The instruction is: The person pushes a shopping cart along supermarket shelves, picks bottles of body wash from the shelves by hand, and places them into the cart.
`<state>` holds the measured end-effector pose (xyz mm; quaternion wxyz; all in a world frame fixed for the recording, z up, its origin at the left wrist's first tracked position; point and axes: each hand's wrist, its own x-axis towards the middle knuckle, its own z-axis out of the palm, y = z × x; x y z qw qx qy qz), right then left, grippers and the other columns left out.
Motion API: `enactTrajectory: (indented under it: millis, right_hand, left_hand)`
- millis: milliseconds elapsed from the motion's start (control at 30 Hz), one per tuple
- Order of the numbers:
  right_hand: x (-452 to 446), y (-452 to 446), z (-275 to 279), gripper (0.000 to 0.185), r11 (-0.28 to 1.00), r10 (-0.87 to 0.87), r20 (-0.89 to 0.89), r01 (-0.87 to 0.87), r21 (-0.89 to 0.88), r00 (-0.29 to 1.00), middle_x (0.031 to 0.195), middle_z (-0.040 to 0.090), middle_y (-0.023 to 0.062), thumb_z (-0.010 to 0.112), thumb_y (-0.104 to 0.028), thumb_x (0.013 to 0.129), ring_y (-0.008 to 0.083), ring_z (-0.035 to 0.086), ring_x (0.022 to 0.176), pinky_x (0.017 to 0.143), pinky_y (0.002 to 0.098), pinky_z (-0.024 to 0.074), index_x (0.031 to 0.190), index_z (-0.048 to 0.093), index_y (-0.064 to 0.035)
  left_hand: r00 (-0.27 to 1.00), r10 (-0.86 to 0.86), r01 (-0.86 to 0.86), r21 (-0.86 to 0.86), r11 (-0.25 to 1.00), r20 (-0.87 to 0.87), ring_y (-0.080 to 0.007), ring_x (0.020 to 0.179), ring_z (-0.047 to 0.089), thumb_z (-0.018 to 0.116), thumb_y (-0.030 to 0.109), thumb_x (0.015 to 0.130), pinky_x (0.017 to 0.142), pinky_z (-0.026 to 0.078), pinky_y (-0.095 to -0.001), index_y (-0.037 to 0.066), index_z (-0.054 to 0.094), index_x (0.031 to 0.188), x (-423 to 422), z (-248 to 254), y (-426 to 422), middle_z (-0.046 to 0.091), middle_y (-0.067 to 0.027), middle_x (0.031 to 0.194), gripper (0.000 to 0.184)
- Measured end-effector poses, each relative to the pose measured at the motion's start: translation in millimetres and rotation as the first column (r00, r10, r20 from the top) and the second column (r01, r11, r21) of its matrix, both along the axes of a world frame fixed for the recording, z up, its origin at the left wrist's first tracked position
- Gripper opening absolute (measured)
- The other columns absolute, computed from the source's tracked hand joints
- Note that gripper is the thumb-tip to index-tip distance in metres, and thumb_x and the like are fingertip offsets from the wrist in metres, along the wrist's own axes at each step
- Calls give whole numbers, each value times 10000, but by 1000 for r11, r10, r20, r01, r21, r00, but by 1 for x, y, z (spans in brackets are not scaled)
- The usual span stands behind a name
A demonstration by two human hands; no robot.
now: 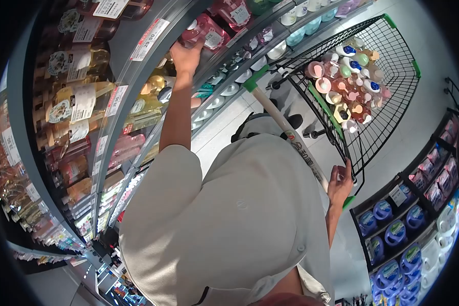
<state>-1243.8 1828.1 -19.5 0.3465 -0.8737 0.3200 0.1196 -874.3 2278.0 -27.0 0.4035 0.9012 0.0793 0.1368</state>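
At the upper left, my left hand [186,57] reaches up to a shelf, its fingers closed on a pink bottle [207,33] with a white label. More pink bottles [231,12] stand beside it. My right hand [340,179] is curled at the right end of the shopping cart's handle [302,146], one finger lying along the frame; its exact grip is partly hidden. The black wire shopping cart [392,120] with green corners stands ahead of me. Inside it is a heap of pump bottles [348,84], pink, white, green and amber, some with blue tops.
A tall shelf unit [153,46] with price tags and yellow, pink and amber bottles runs along my left. To the right, a low black rack [359,224] bears purple-blue jugs [395,232] and pink packs [435,196]. Pale tiled floor [224,130] lies between.
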Motion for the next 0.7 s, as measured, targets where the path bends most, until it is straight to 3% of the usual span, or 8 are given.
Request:
enactTrajectory:
  millis: [233,300,367,433,500,600,633,700]
  right_hand:
    - [-6,2,-6,507,1000,-21,-3,21,6,1000,947,745,158,689,-88,934,294,749,913,886,408,577,1430,583,-86]
    - [-6,0,-4,508,1000,-16,-6,16,6,1000,954,747,156,694,-99,932,297,748,905,870,409,580,1429,586,-93]
    - [-6,5,1,510,1000,-22,2,22,4,1000,962,749,153,698,-111,931,299,747,896,855,411,582,1428,590,-99]
    - [2,8,13,506,952,130,-100,-153,-266,986,975,751,140,702,-134,930,303,739,866,806,415,584,1424,594,-102]
    - [24,17,38,467,916,111,-131,-153,-370,985,987,751,126,703,-148,931,303,732,843,764,415,581,1388,625,-93]
    - [72,46,78,391,946,52,28,-41,-320,998,1033,755,134,718,-114,922,275,738,847,769,400,588,1308,682,-69]
    - [92,59,89,390,984,21,164,9,-176,986,1052,754,154,738,-76,901,290,739,881,813,401,587,1285,685,-36]
    - [129,78,107,435,982,187,392,-182,-51,901,1168,727,190,792,-48,824,354,701,1071,950,418,549,1235,673,23]
  left_hand:
    - [983,-158,161,21,987,-88,-214,994,720,937,167,734,910,558,-348,-29,652,1197,15,-6,1,745,-126,1094,578]
    - [982,-179,184,-101,978,55,-230,976,729,935,139,732,896,565,-351,9,662,1215,12,-4,-4,754,-122,1081,570]
    - [986,-169,163,-262,951,-2,-246,1016,722,955,140,699,895,570,-371,51,669,1224,-4,-8,-12,744,-121,1125,605]
    - [994,-106,108,97,989,-25,-290,1058,706,970,109,630,934,559,-397,67,669,1232,-24,-21,-16,720,-133,1170,675]
    - [927,-341,286,291,913,157,-346,1124,669,923,117,623,987,521,-430,87,671,1254,-37,-19,-17,706,-131,1200,680]
    - [835,-511,432,330,839,207,-346,1132,659,902,136,642,986,516,-457,46,676,1248,-54,27,-29,714,-124,1204,653]
    - [801,-559,496,284,820,215,-351,1119,661,900,137,642,989,514,-468,30,678,1246,-58,51,-36,716,-126,1202,652]
    - [744,-644,610,210,764,180,-362,1090,665,902,158,648,977,518,-490,15,673,1256,-61,92,-53,717,-140,1195,665]
